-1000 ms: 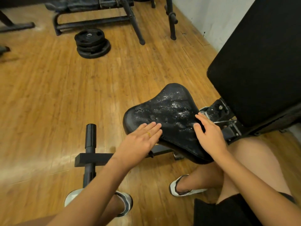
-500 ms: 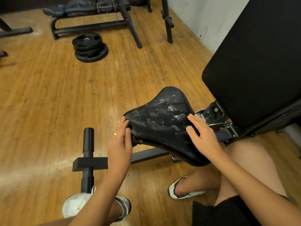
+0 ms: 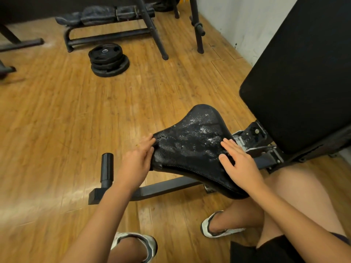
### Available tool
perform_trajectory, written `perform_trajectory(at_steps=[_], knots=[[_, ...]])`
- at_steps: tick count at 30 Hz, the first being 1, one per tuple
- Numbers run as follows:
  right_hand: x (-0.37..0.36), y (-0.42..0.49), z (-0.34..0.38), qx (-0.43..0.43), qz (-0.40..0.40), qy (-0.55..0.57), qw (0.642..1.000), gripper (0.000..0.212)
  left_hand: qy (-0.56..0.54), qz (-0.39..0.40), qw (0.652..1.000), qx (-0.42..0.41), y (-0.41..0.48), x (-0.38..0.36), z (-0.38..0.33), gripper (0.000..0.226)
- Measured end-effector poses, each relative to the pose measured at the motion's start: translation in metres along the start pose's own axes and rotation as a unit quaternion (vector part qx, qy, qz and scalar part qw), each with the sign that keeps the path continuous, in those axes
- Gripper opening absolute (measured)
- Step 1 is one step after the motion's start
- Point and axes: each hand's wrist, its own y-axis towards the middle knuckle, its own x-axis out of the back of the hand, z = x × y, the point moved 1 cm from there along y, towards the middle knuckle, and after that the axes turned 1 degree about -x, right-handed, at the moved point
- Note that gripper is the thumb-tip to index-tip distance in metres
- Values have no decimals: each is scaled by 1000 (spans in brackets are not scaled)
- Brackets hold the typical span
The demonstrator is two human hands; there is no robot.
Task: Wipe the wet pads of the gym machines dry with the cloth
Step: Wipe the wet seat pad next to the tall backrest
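Note:
A black seat pad point(image 3: 191, 147) of a gym bench, speckled with water drops on top, sits in the middle of the head view. My left hand point(image 3: 135, 164) grips the pad's narrow front end, fingers over its tip and thumb against its side. My right hand point(image 3: 239, 164) rests flat on the pad's near right part, fingers straight and spread. The big black back pad point(image 3: 303, 73) rises at the right. No cloth is in view.
The bench's black frame bar point(image 3: 163, 188) and a short upright post point(image 3: 107, 168) lie on the wooden floor below the seat. A stack of weight plates point(image 3: 109, 59) and another padded bench point(image 3: 106, 16) stand farther back. My knees and shoes are at the bottom.
My left hand slid off the top of the seat pad to its front end and took hold there. My right hand stayed flat on the pad.

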Motion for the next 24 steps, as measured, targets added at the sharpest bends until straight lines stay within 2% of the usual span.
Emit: perform_trajectory(at_steps=[2,4,9,11,14,18,24], knots=[[-1,0,-1,-2,-3,2,1000,50,53,73,995,-35,23,9,4,36],[-1,1,-2,-2,-3,-3,1000,51,57,132,989,-28,51,17,4,35],[-1,1,-2,-3,-5,1,1000,51,73,201,977,-18,88,23,5,35],[0,1,-2,-7,-3,-2,1000,51,74,204,976,-5,84,22,6,37],[0,1,-2,-5,-4,-4,1000,50,21,166,985,35,66,16,5,46],[-3,2,-4,1,-9,-1,1000,49,24,111,994,-10,51,8,11,41],[-3,1,-4,-6,-17,10,1000,48,30,174,983,-57,74,8,29,39]])
